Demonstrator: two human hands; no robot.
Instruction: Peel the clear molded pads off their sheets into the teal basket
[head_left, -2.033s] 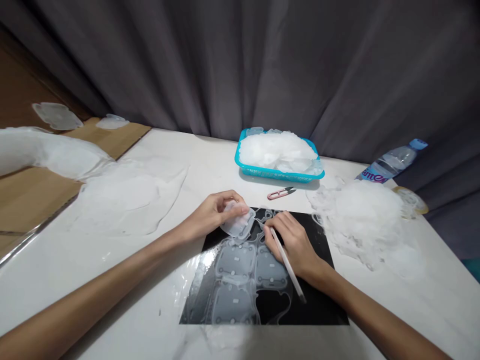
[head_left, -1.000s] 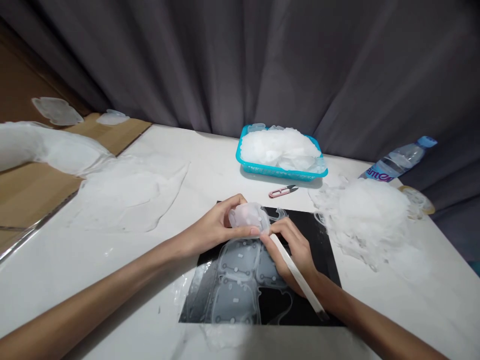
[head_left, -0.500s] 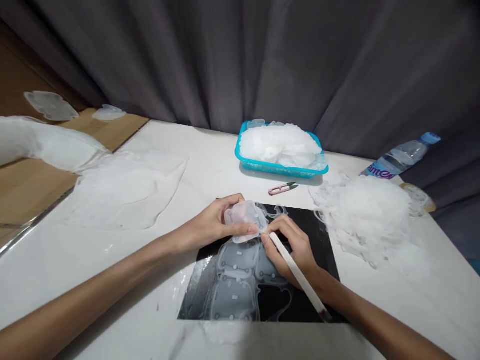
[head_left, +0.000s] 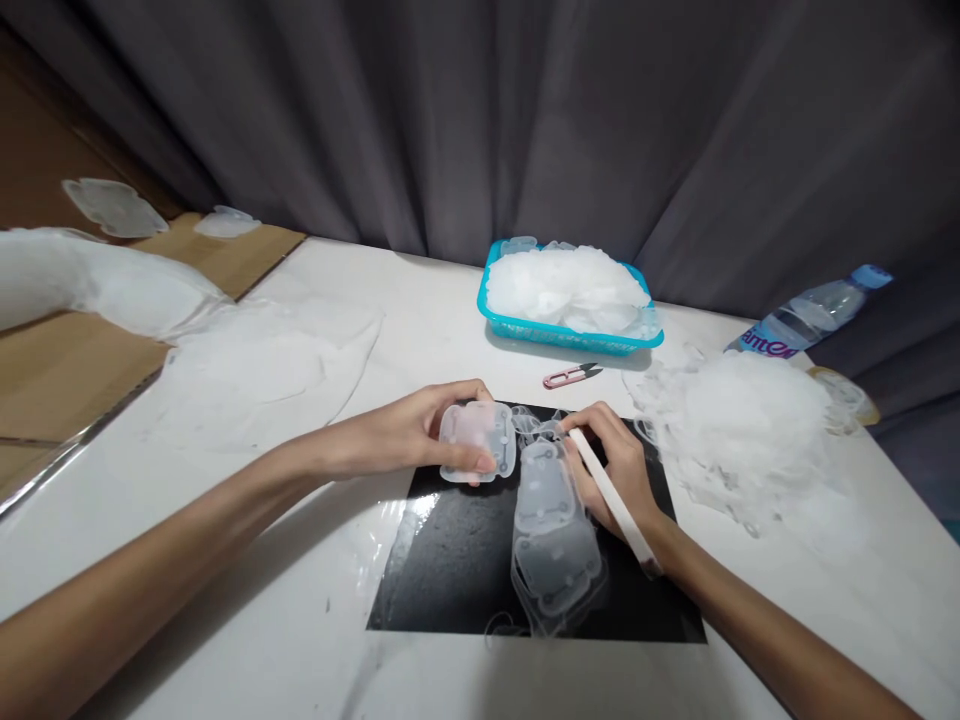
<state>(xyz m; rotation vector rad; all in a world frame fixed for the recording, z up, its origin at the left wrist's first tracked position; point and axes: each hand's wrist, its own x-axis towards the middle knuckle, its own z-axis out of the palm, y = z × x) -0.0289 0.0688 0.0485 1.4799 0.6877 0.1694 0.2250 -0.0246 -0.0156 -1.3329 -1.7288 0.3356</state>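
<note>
My left hand [head_left: 450, 435] is closed on a translucent, rounded-square moulded piece [head_left: 478, 440], thumb across its front. My right hand [head_left: 619, 475] has a slim white stick-like tool [head_left: 616, 503] lying across it, its dark end toward the wrist. The fingertips of that hand pinch the upper edge of a thin translucent sheet [head_left: 555, 530], which hangs with more moulded pieces of the same shape. Loose thin trimmings [head_left: 529, 422] curl between the two hands. Beneath everything lies a black mat [head_left: 450, 580]. What the tool's front tip touches is hidden by the fingers.
Behind stands a blue basket [head_left: 570, 338] heaped with white pieces, with pink-handled thread snips [head_left: 572, 376] before it. To the right are a pile of translucent scraps [head_left: 750, 420] and a water bottle [head_left: 814, 312]. Cardboard [head_left: 75, 375] and stacked translucent sheets [head_left: 255, 370] lie left.
The moulded piece has come away from the sheet and moved left in my left hand. The sheet has swung right and turned under my right hand, uncovering the mat's left side.
</note>
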